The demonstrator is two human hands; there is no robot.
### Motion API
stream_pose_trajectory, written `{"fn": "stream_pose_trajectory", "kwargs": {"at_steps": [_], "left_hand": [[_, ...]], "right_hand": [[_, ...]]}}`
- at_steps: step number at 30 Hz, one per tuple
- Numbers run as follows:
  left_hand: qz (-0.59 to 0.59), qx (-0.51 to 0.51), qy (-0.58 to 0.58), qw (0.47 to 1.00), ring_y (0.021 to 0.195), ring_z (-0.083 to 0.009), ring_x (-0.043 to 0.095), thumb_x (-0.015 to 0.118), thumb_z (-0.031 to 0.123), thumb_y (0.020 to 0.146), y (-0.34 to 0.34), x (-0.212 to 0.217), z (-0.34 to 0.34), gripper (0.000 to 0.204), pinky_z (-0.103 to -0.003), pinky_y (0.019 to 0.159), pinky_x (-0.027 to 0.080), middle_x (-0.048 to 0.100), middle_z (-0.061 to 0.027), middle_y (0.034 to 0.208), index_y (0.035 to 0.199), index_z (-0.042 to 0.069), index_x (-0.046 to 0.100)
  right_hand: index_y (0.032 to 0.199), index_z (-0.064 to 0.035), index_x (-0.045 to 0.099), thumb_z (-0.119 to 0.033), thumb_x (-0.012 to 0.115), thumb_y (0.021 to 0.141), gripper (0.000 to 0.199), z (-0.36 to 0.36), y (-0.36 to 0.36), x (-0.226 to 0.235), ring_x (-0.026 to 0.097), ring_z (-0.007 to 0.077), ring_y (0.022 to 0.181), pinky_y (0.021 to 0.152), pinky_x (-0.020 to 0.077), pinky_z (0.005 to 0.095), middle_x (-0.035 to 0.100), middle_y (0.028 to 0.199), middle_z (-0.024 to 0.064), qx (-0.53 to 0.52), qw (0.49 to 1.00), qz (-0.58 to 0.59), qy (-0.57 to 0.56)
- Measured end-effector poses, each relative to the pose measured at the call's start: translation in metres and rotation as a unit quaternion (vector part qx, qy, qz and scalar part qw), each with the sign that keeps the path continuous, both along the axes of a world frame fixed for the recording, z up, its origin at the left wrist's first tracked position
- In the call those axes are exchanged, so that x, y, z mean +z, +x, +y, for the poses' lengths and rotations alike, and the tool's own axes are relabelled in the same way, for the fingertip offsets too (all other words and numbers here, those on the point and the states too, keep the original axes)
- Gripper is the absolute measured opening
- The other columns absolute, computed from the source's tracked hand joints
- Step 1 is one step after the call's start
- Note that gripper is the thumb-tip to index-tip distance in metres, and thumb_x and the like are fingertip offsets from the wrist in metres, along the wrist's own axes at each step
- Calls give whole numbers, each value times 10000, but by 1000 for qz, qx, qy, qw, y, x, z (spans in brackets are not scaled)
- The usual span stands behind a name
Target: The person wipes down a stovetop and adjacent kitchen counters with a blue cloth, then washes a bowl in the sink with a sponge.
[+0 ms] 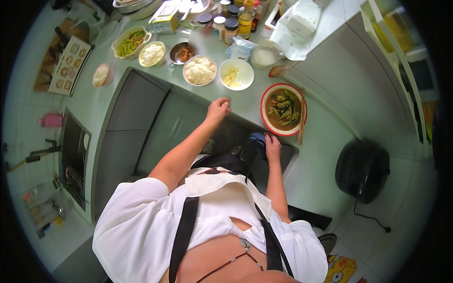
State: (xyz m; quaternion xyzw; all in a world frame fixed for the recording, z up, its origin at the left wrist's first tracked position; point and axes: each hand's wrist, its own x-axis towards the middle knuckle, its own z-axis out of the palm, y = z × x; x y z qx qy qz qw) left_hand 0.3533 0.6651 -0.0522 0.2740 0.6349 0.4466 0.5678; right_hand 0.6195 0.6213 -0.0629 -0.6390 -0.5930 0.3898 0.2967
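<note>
My left hand hovers at the counter's front edge, below the bowl of white rice and the white bowl of chopped garlic. Its fingers are curled in and nothing shows in them. My right hand is lower, by the counter edge, with its fingers closed at a dark blue cloth. Just above that hand stands a red-rimmed bowl of brown soup with greens and pieces in it. A pair of chopsticks rests along the bowl's right side.
Along the back stand a bowl of sliced green vegetables, more white bowls, a small metal bowl of brown pieces and several seasoning jars. A black round appliance with a cord is at right. A sink lies left.
</note>
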Motion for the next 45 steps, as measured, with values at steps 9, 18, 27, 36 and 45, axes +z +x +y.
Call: {"fn": "stream_pose_trajectory", "kwargs": {"at_steps": [9, 18, 27, 36, 45], "left_hand": [[32, 167, -10, 985, 695, -117, 589, 482, 129, 884, -70, 15, -74, 242, -242, 606, 484, 601, -67, 877, 1078, 13, 570], [-35, 138, -8, 990, 696, -102, 585, 493, 140, 895, -131, 4, -96, 220, -225, 599, 479, 594, -48, 860, 1067, 29, 573], [-47, 156, 12, 987, 712, -108, 584, 493, 129, 896, -241, 6, -140, 212, -224, 617, 485, 591, -56, 874, 1065, 24, 564], [-26, 234, 19, 972, 707, -113, 589, 489, 121, 896, -313, 10, -179, 214, -221, 603, 487, 595, -58, 868, 1071, 25, 567], [-21, 276, 4, 961, 714, -107, 586, 483, 120, 898, -335, 1, -192, 217, -218, 608, 484, 597, -54, 880, 1075, 27, 569]], "right_hand": [[982, -74, 631, -238, 558, 858, 218, 15, -95, 3, 595, 253, 871, 779, 451, 330, 637, 926, 104, 171, 980, 56, 87], [1087, -100, 593, -216, 617, 814, 297, 1, -137, 45, 530, 302, 958, 829, 414, 374, 578, 1032, 127, 18, 967, -71, 244], [1237, -127, 500, -98, 689, 686, 583, 13, -217, -6, 454, 372, 1097, 933, 354, 431, 439, 1266, 195, -5, 945, -242, 221], [1280, -157, 441, -11, 628, 694, 633, 3, -322, -5, 429, 372, 1171, 935, 402, 393, 340, 1361, 187, 42, 961, -167, 216], [1275, -137, 445, 52, 572, 681, 637, 17, -387, -2, 368, 339, 1235, 992, 363, 372, 323, 1374, 165, 150, 953, -138, 225]]}}
